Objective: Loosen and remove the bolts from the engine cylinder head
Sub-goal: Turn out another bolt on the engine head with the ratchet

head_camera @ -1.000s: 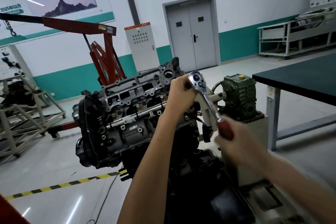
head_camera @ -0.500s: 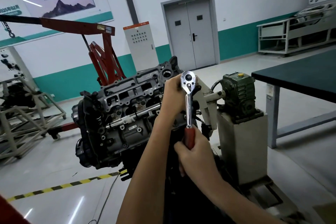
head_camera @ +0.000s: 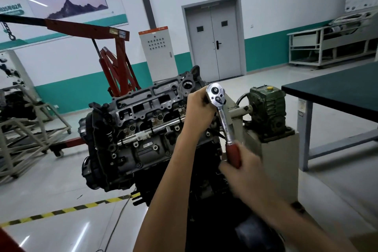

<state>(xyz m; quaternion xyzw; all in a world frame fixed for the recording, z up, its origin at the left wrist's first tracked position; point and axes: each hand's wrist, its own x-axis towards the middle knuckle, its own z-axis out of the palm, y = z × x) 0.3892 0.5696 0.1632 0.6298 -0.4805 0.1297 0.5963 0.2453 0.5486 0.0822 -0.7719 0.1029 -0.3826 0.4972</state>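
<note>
While the left hand (head_camera: 197,108) cups the ratchet (head_camera: 224,116) head at the cylinder head (head_camera: 143,116), the right hand (head_camera: 243,172) clasps its red handle.

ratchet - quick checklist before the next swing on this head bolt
1. Right hand gripping the red handle: ok.
2. Left hand steadying the ratchet head: ok.
3. Socket seated on a bolt: cannot tell, hidden behind the left hand.
4. Swing path clear of the green gearbox: cannot tell, it sits close on the right.
5. Engine held on its stand: ok.
</note>
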